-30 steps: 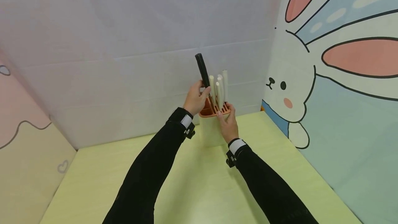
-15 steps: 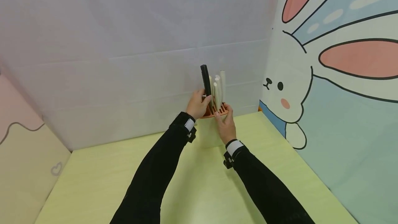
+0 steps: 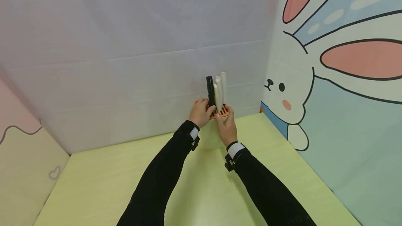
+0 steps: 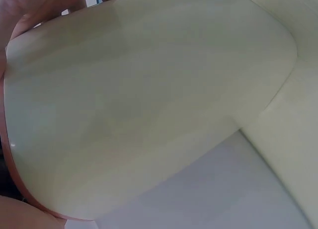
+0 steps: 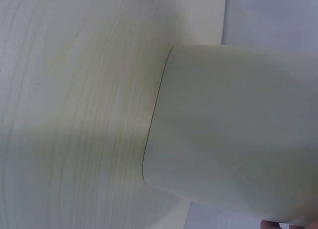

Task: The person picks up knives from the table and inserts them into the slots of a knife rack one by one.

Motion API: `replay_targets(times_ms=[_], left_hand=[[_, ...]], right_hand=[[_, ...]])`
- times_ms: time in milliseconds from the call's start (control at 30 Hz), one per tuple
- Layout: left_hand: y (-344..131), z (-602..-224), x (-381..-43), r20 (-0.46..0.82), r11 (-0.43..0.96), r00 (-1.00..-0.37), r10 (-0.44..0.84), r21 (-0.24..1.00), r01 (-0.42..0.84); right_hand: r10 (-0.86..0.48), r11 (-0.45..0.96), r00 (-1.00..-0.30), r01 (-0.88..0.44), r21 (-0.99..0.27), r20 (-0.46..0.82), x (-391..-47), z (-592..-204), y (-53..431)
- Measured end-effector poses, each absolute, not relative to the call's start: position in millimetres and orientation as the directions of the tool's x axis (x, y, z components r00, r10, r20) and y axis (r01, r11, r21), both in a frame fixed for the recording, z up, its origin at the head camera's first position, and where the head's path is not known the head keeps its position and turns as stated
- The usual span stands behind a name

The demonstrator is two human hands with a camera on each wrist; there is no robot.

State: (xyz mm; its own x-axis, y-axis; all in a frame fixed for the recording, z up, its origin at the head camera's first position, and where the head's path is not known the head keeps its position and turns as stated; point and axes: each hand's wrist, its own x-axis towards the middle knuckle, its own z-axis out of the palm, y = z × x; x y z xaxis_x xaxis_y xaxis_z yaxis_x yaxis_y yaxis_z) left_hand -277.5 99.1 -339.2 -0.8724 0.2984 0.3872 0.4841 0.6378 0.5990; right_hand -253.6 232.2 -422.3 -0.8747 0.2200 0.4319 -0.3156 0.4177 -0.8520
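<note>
In the head view, a cream knife block (image 3: 209,137) with an orange slotted top (image 3: 223,112) stands on the table. My left hand (image 3: 200,114) pinches the low end of a black-handled knife (image 3: 210,90), thumb and fingers at the block's top; the blade is hidden inside. My right hand (image 3: 228,128) holds the block's right side near the rim. Several white-handled knives (image 3: 217,97) stand upright beside the black handle. The left wrist view shows the block's smooth wall (image 4: 149,90) up close; the right wrist view shows its base (image 5: 198,124) on the table.
A pale yellow-green tabletop (image 3: 125,170) extends toward me. Behind the block hangs a creased white sheet (image 3: 125,90). To the right is a wall covering (image 3: 345,125) with a cartoon rabbit.
My left hand has moved down with the black-handled knife, whose handle sits lower and more upright, about level with the white handles. The right hand keeps its hold on the block.
</note>
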Motion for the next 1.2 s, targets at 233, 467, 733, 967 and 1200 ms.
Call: replay_targets(times_ms=[233,467,733,967,1200], left_hand=[[101.6,-339.6,-270.7,0.383,0.667,-0.872,0.306,0.567,0.483],[99.5,-347.6,-272.5,0.434,0.704,-0.86,0.269,0.52,0.483],[89.6,-361.4,-271.1,0.415,0.71,-0.877,0.245,0.539,0.453],[71.4,-371.9,-258.2,0.546,0.741,-0.796,0.262,0.415,0.529],[24.6,-371.9,-211.7,0.611,0.72,-0.693,0.383,0.273,0.638]], right_hand=[[0.228,0.413,-0.87,-0.321,-0.853,0.437,-252.0,-420.6,233.3],[0.222,0.403,-0.874,-0.322,-0.856,0.433,-249.9,-419.3,229.8],[0.188,0.395,-0.879,-0.342,-0.853,0.439,-252.4,-420.9,224.3],[0.163,0.406,-0.909,-0.291,-0.866,0.382,-257.4,-425.2,227.0],[0.095,0.402,-0.941,-0.263,-0.877,0.325,-261.9,-415.6,250.8]])
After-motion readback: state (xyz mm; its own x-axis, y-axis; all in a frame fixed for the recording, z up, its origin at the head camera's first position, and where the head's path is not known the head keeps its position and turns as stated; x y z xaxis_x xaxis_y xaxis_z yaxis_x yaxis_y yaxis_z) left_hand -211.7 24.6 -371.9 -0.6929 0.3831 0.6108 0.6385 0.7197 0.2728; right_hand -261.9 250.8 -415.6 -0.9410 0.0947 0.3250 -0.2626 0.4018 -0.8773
